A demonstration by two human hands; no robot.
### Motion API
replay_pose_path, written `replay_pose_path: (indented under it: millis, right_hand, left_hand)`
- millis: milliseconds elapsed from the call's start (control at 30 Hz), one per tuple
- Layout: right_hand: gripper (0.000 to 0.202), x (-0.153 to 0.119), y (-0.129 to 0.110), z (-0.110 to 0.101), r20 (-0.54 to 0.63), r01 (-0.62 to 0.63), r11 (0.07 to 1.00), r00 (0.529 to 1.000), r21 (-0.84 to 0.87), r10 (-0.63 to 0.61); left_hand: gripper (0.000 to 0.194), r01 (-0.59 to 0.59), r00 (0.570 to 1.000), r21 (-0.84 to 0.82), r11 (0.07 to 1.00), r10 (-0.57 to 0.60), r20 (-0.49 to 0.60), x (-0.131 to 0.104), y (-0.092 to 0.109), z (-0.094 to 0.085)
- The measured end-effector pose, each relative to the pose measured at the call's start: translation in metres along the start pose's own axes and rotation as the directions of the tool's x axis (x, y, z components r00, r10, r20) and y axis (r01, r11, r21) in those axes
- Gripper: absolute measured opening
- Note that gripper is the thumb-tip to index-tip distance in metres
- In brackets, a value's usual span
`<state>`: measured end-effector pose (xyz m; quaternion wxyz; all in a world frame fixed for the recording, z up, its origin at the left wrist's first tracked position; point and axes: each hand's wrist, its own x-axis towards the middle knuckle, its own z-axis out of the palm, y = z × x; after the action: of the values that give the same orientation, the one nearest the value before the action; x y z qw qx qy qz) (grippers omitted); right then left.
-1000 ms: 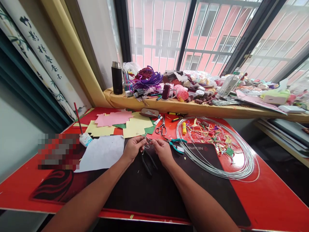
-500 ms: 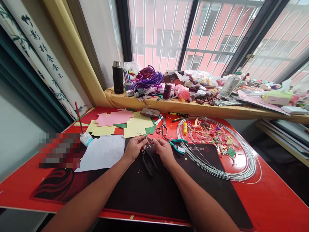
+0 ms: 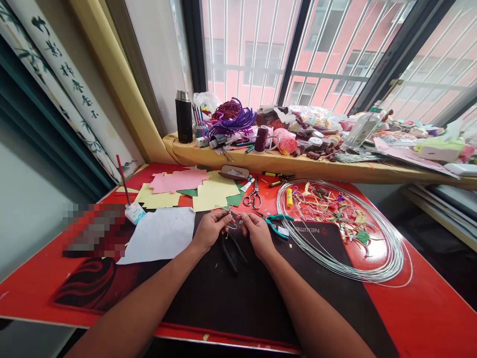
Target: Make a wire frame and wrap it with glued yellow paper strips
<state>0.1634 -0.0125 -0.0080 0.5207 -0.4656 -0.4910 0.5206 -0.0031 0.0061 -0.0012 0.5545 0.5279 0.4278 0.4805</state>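
Between my hands is a small piece of bent silvery wire (image 3: 233,226) with loops. My left hand (image 3: 210,228) pinches it from the left, thumb and fingers closed. My right hand (image 3: 257,232) is closed in a pinch on the wire's right side. Just below the fingertips, black-handled pliers (image 3: 228,253) lie on the dark mat (image 3: 231,303), their jaws partly hidden by my left hand and the wire. Teal-handled pliers (image 3: 278,226) rest to the right of my right hand. Scissors (image 3: 254,198) lie beyond my hands.
A big coil of wire (image 3: 335,263) rings colourful scraps and a yellow glue stick (image 3: 289,198) on the right. White paper (image 3: 160,236), a glue bottle (image 3: 134,214) and yellow sheets (image 3: 210,191) lie left and behind. Along the cluttered sill stands a black thermos (image 3: 184,119).
The whole view has shifted slightly, so things sit a little further right. Both hands keep their pinch on the wire, with hardly any movement between them.
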Motion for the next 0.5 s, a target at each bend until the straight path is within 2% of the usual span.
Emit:
replay_pose_path:
  millis: [233, 500]
  right_hand:
    - [0.044, -0.0014, -0.0033, 0.0004, 0.011, 0.024, 0.999, 1.0, -0.046, -0.023]
    - [0.043, -0.0012, -0.0032, -0.0007, 0.021, 0.025, 0.998, 0.999, -0.056, -0.024]
  left_hand:
    - [0.034, 0.003, 1.0, 0.043, 0.999, -0.004, 0.023, 0.0005, -0.002, -0.0015]
    - [0.038, 0.048, 0.999, -0.002, 0.999, -0.048, 0.018, 0.0012, -0.0046, -0.0038]
